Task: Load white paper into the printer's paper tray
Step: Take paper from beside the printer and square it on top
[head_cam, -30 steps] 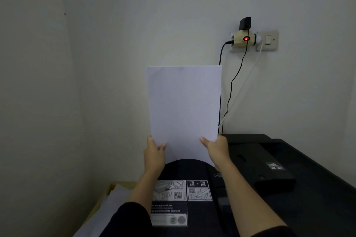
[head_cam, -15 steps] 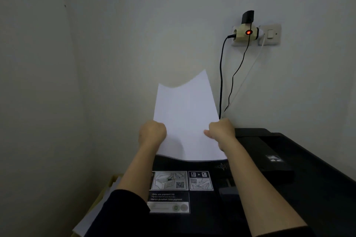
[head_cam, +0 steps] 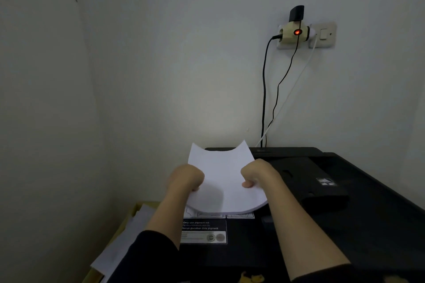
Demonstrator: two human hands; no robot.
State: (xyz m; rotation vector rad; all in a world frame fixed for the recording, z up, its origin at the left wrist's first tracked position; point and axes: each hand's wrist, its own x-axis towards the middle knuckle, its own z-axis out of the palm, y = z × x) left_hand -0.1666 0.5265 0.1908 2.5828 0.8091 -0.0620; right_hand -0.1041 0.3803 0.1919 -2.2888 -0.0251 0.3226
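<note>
Paper [head_cam: 224,181], a thin white stack, held in both hands above the top of the black printer [head_cam: 345,202]. At the stack's left edge the left hand [head_cam: 187,178] grips with its fingers curled round the margin. At the right edge the right hand [head_cam: 256,173] grips likewise; its thumb [head_cam: 247,184] lies on the upper face and its other fingers are hidden below. Both grips sit at about mid-length, so the paper runs out beyond the hands both toward the wall [head_cam: 184,64] and toward the viewer. Pressed from the two sides, the stack is bowed into a trough, with its side edges raised and its middle sagging between the hands. The far edge shows as a concave curve with two upturned corners, and the printer's rear edge is visible in the dip. The near edge curves outward and overhangs the top of a label [head_cam: 203,231] on the printer's lid. Whether the stack touches the printer cannot be told.

On the wall at upper right an adapter [head_cam: 296,32] with a red light sits just beside a switch [head_cam: 323,34]. Cables [head_cam: 264,99] hang from it and pass behind the printer. Left of the printer, a yellowish box [head_cam: 135,208] holds loose white sheets [head_cam: 122,243]. A dark sleeve [head_cam: 149,257] covers the left forearm.
</note>
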